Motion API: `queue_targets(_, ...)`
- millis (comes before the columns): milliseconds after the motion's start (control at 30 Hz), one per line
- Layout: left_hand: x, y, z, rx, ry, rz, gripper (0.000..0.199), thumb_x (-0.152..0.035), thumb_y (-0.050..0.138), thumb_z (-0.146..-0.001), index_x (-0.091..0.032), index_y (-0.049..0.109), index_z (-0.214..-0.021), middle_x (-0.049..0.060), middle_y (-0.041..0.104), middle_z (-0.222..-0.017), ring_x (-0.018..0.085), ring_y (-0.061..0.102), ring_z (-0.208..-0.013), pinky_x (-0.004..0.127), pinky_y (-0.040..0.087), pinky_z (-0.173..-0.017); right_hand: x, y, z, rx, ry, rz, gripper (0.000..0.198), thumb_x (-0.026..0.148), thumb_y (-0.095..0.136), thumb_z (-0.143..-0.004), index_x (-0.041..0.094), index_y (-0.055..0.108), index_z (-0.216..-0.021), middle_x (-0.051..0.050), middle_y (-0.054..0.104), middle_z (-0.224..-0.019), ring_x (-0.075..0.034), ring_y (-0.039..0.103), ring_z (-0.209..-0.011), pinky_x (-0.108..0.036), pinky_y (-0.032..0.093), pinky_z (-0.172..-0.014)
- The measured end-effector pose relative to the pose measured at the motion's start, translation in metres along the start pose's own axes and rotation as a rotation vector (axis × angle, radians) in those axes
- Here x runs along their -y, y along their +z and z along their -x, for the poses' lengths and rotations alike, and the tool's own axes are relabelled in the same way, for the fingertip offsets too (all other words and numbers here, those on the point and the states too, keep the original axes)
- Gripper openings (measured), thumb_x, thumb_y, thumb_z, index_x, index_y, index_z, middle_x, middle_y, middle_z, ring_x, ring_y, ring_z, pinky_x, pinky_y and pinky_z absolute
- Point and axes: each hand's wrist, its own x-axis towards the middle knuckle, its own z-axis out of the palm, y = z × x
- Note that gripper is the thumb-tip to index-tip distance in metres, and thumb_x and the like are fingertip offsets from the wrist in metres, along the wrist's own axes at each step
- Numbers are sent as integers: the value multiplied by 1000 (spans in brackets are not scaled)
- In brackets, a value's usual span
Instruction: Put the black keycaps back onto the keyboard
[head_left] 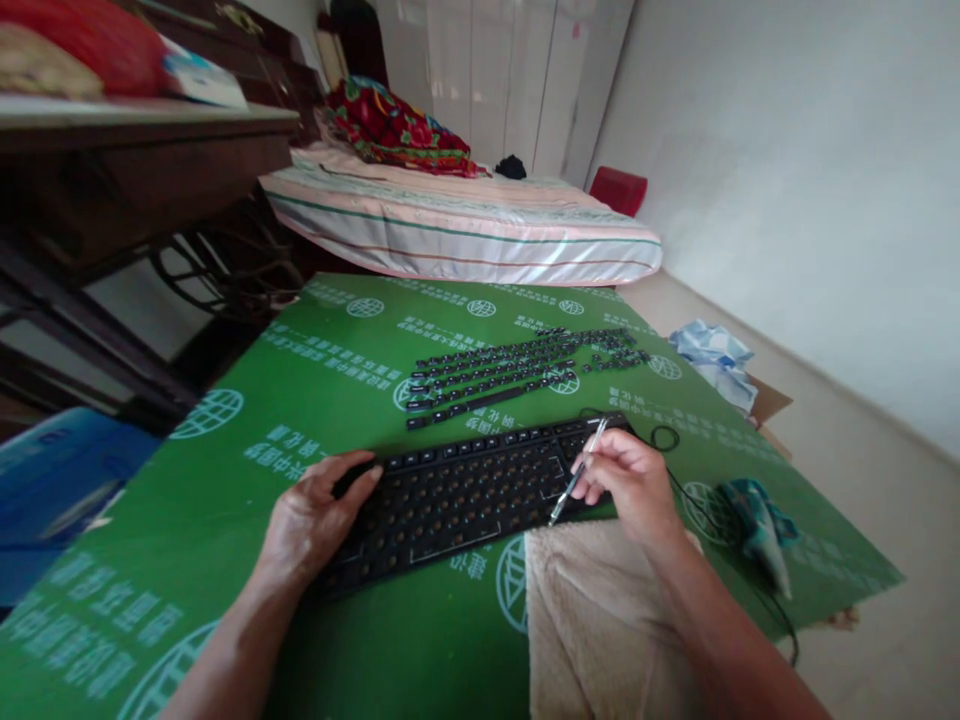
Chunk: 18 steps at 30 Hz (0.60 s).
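A black computer keyboard (465,492) lies slantwise on the green board, most of its keycaps off. The top row of keys is still in place. My left hand (315,510) is closed around its left end, thumb on the upper edge. In my right hand (626,480) is a slim pen-like tool (576,478), pinched between thumb and fingers. Its tip points down at the keyboard's lower edge, towards the right; whether it touches cannot be made out. Loose black keycaps (487,375) lie in rows beyond the keyboard.
A beige cloth (592,620) lies below the keyboard, under my right forearm. To the right are a teal cloth bundle (761,530) and a black cable (686,490). A bed (465,225) stands behind the green board (247,450); a dark wooden table (142,180) is at left.
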Motion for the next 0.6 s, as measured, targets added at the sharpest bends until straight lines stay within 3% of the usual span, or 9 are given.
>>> queue_targets(167, -2, 2, 0, 8, -13, 11, 46, -55, 44, -76, -21, 67, -99, 7, 70, -106, 25, 63, -101, 35, 47, -93, -10, 4, 0, -81, -44, -20, 10, 19, 63, -67, 18, 55, -72, 2, 65, -64, -13, 63, -46, -18, 45, -38)
queue_targets(600, 1, 8, 3, 4, -13, 41, 48, -56, 44, -77, -22, 66, -101, 6, 68, -108, 24, 62, -101, 34, 45, -94, -11, 2, 6, -18, -117, 53, 7, 21, 64, -72, 18, 58, -74, 0, 68, -68, -13, 63, -47, -20, 48, -40)
